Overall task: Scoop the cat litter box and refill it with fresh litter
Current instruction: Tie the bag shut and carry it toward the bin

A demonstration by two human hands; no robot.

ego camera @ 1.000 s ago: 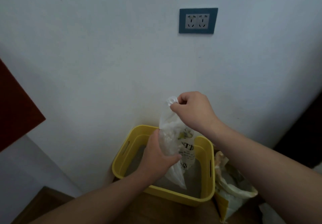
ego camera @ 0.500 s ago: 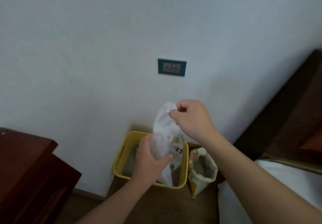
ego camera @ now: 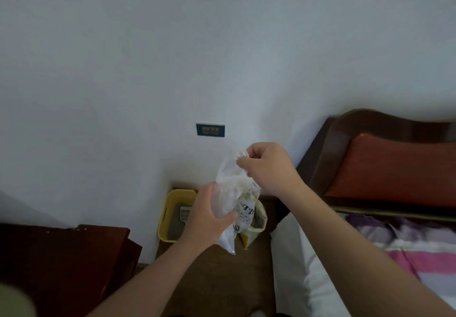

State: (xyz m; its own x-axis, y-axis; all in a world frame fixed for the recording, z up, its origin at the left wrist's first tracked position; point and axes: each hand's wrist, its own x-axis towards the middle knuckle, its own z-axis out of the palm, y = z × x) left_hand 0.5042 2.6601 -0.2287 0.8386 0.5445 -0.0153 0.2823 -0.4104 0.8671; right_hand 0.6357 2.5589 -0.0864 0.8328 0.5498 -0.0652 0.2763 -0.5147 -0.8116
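plastic bag (ego camera: 228, 200) is hanging in the air over the yellow litter box (ego camera: 172, 197) by the wall | left hand (ego camera: 204, 218) grip is wrapping its middle, right hand (ego camera: 269, 168) is pinching its neck | advice: twisting the neck tight while supporting the belly, avoiding spills

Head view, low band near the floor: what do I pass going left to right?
In order: dark wooden cabinet → yellow litter box → plastic bag → white bedding → striped blanket.
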